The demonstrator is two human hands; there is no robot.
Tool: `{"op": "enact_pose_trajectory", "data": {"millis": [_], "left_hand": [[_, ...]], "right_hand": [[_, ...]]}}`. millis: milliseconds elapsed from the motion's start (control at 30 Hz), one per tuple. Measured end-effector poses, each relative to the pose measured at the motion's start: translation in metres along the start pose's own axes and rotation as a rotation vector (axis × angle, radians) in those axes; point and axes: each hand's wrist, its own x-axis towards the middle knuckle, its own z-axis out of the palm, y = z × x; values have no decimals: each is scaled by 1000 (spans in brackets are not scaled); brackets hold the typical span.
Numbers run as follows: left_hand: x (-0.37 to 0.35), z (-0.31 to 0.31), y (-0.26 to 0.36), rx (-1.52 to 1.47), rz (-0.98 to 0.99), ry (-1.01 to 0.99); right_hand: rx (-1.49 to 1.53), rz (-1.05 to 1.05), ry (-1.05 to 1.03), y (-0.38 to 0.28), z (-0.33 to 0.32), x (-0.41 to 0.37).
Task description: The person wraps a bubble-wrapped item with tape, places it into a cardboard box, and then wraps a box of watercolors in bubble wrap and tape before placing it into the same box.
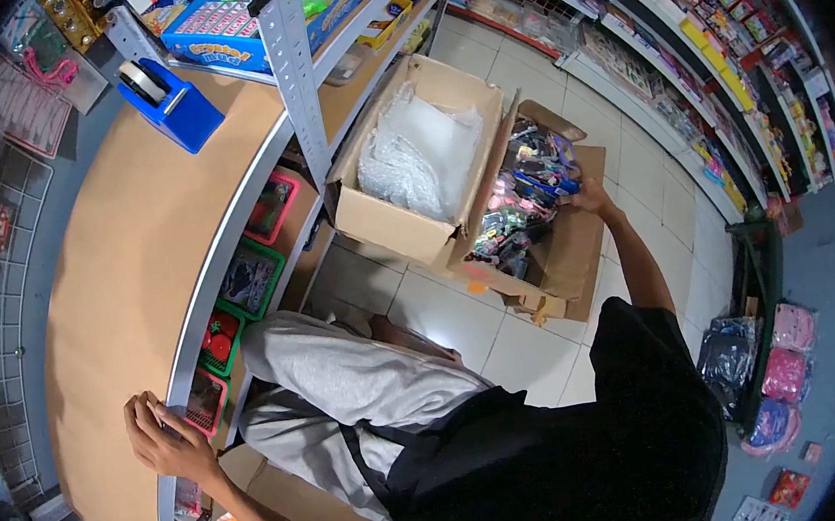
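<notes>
My left hand [168, 440] rests on the edge of the curved wooden counter [137, 267], its fingers apart and nothing in it. On the right, my right hand [587, 196] reaches to an open cardboard box [577, 245] on the floor. The box holds many small colourful packaged items [514, 213]. My right fingers close at a blue item [563, 187] near the box's right side; their tips are partly hidden. Beside this box stands another open cardboard box [384, 226] with bubble wrap [417, 155] in it.
A blue tape dispenser [172, 108] sits on the counter near a metal shelf post [291, 72]. Coloured baskets [250, 277] line the shelf below. Stocked shelves [658, 46] curve along the right. Bagged goods [785, 374] hang at the lower right.
</notes>
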Motion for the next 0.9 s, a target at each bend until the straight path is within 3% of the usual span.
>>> {"op": "enact_pose_trajectory", "data": {"millis": [100, 200, 500, 600, 733, 800, 900], "left_hand": [[-1, 2, -1, 11, 3, 14], [-2, 3, -2, 14, 3, 14], [-2, 1, -1, 18, -2, 15], [-1, 2, 0, 7, -3, 15], [-3, 3, -1, -16, -29, 12], [9, -14, 10, -142, -71, -70], [14, -24, 13, -562, -260, -174]], "right_hand": [[69, -178, 106, -22, -6, -17], [-120, -119, 118, -37, -24, -32], [-115, -33, 180, -89, -81, -99], [208, 12, 250, -86, -95, -117], [802, 75, 153, -123, -86, -138], [849, -52, 31, -160, -68, -128], [921, -273, -107, -245, -18, -106]]}}
